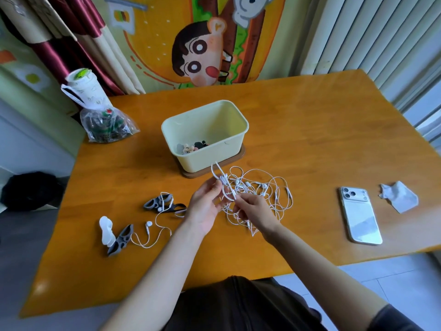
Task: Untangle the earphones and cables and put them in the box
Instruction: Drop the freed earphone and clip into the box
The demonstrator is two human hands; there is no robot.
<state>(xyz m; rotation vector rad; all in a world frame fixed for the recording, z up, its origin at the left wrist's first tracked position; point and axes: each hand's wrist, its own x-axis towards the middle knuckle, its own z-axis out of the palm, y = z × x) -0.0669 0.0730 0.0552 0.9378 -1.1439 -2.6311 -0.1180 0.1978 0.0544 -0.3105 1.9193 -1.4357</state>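
Observation:
A tangle of white earphone cables [260,187] lies on the wooden table just in front of a cream box [238,142] that stands on a brown lid and holds a few small items. My left hand [205,206] pinches a loop of white cable lifted from the tangle's left side. My right hand [255,212] pinches the same cable close by, over the tangle's near edge. Another white earphone strand [152,232] trails left across the table, past grey cable clips [157,203].
A white phone [359,215] lies face down at the right, with a crumpled tissue [399,197] beyond it. A second grey clip [121,240] and a white plastic piece [106,230] lie at the left. A plastic bag and a cup [95,111] stand at the far left corner.

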